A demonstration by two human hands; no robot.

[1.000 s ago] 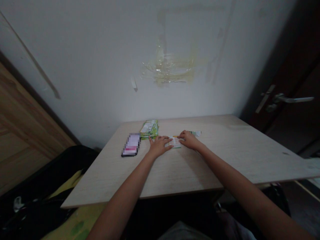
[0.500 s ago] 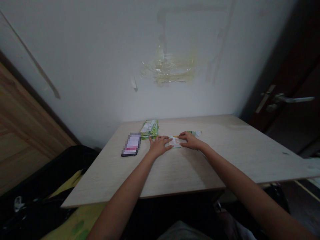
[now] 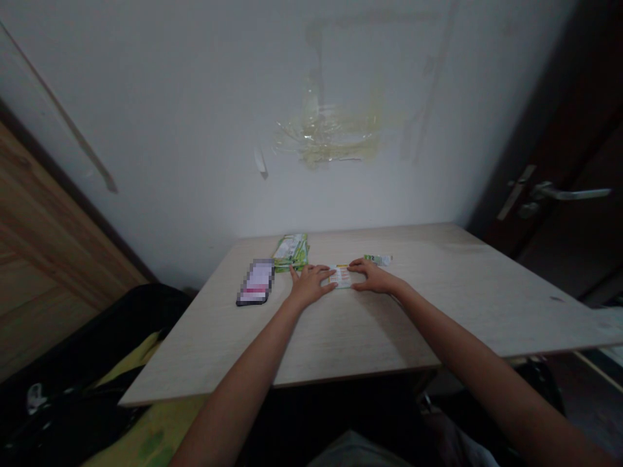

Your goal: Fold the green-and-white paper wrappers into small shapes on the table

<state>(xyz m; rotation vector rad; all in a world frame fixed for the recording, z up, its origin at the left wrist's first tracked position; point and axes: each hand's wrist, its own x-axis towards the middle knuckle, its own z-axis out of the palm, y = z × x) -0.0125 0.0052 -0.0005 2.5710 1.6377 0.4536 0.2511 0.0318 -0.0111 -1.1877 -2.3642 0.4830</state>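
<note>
A small flat printed packet (image 3: 342, 277), pale with an orange strip along its far edge, lies on the table between my hands. My left hand (image 3: 309, 283) is open and spread, its index finger and thumb resting on the packet's left edge. From the right, my right hand (image 3: 374, 277) touches the other edge with its fingertips, the thumb apart from the fingers. Just behind that hand lies a narrow green-and-white packet strip (image 3: 380, 260). A stack of green-and-white packets (image 3: 291, 251) sits beyond my left fingers.
A phone (image 3: 256, 283) with a blurred-out screen lies left of my left hand. The pale wooden table (image 3: 341, 344) meets a wall (image 3: 195, 162) bearing old tape (image 3: 335, 139). A dark door with a metal handle (image 3: 574, 192) stands at the right.
My right hand has shifted very slightly to the right along the packet's edge. The left hand, the stack and the phone look unmoved.
</note>
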